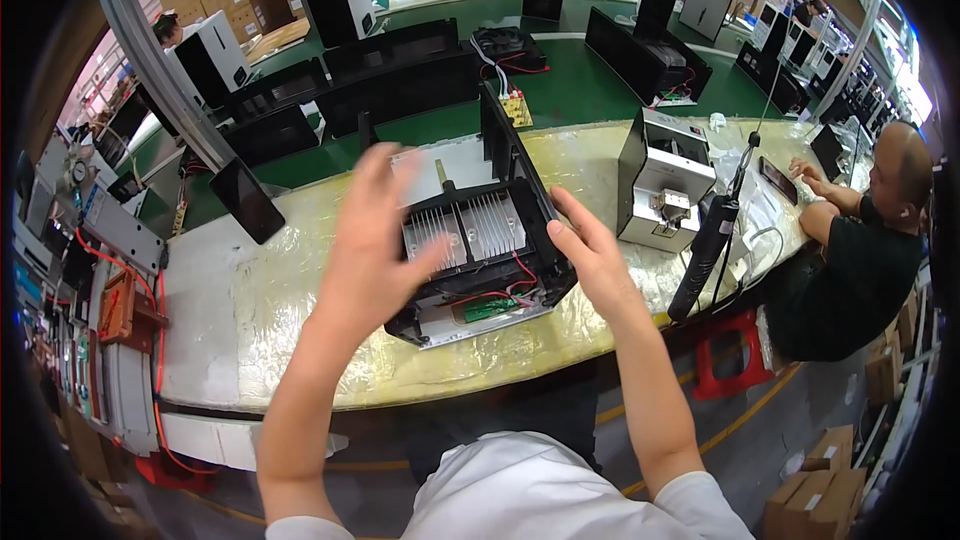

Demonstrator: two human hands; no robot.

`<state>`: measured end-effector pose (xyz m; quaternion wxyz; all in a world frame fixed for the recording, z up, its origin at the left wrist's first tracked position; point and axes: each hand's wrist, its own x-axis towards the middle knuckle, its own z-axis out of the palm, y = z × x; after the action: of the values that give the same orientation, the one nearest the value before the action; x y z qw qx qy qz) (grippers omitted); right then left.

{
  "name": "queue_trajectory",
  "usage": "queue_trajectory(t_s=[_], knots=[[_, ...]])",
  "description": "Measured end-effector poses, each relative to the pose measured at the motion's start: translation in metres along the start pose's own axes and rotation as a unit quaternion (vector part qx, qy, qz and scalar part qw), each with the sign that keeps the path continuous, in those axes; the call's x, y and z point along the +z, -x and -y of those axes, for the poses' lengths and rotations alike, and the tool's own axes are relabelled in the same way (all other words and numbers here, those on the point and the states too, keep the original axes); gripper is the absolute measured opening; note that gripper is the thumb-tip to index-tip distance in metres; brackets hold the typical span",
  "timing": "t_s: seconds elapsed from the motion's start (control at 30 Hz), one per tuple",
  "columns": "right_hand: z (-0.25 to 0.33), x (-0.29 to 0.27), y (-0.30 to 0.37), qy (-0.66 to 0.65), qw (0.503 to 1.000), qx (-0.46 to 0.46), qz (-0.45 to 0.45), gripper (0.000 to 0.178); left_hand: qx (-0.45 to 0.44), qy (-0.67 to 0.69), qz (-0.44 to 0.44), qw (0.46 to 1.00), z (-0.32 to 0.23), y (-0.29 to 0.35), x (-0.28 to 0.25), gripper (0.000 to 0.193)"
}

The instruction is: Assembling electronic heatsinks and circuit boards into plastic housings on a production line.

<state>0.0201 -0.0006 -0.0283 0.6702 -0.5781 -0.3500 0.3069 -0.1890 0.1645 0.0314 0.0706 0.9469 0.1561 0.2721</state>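
Note:
A black appliance housing (527, 168) lies on the bench before me, its inside facing up. Within it are two finned silver heatsinks (462, 232), red wires and a green circuit board (490, 308) near its closer end. My left hand (372, 240) hovers over the housing's left side, blurred, with thumb and fingers apart and nothing visible in them. Against the right wall rests my right hand (600, 258), its thumb by the upper edge and its fingers along the outside, holding the housing. How far those fingers wrap round is hidden.
Right of the housing stands a silver-and-black unit (655, 185); a black electric screwdriver (704, 255) hangs beside it. A dark tablet-like panel (246, 202) leans at left. Beyond, a green conveyor (560, 70) carries black housings and a fan (507, 43). A seated co-worker (860, 260) is at right.

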Motion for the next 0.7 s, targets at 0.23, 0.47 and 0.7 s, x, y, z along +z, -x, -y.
queue_trajectory(t_s=[0.23,0.47,0.7], knots=[[0.007,-0.001,-0.009,0.122,0.989,0.037,0.070,0.053,-0.228,0.487,-0.052,0.842,0.004,0.085,0.035,0.077],[0.070,-0.010,-0.056,0.175,0.966,-0.183,0.046,0.050,-0.085,0.514,-0.154,0.839,-0.003,0.023,0.014,0.080],[0.126,-0.091,-0.217,0.416,0.861,-0.200,-0.215,0.030,-0.032,0.359,-0.218,0.907,-0.009,-0.173,0.056,0.087]])
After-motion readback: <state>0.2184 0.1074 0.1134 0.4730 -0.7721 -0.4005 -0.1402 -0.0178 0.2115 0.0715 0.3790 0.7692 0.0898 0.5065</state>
